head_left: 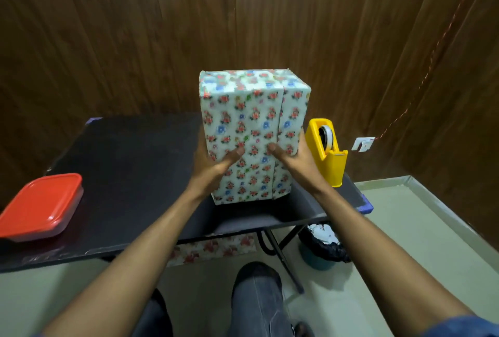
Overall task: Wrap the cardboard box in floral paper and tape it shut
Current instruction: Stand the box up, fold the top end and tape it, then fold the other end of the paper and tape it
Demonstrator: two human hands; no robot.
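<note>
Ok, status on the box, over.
Left hand and right hand both grip the box, thumbs on the near face. Box fully papered, upright, seam facing the camera. Tape dispenser to its right, nothing in the way.

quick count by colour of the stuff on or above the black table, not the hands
Floral: 1, the wrapped box, held upright by the left hand and right hand
Yellow: 1, the tape dispenser
Red-lidded: 1, the plastic container
Total: 3
</note>
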